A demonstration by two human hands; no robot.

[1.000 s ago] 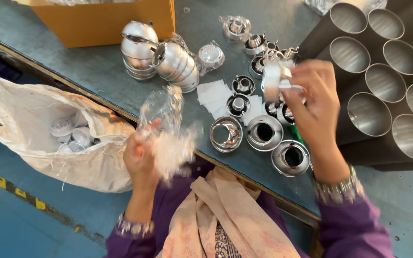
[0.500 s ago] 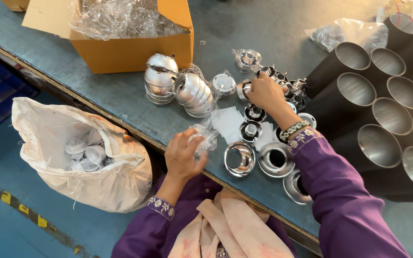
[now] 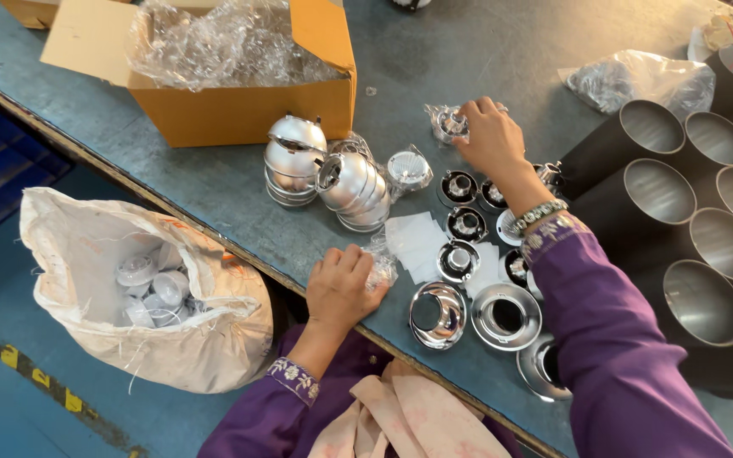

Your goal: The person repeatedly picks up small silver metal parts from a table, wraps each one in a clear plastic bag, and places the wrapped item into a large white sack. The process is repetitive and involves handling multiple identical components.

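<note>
right hand [image 3: 492, 136], fingers curled, grips a small shiny metal part wrapped in clear plastic [image 3: 449, 124] on the grey-blue metal table [image 3: 214, 182], far side. left hand [image 3: 341, 284] rests at the near edge, loosely closed on a crumpled clear plastic wrapper [image 3: 381, 265].

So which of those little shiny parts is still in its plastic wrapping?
The small one under the right hand, the wrapped part at the far end of the cluster. Clear crinkled film surrounds it; the round parts nearer the person lie bare on the table.
</note>
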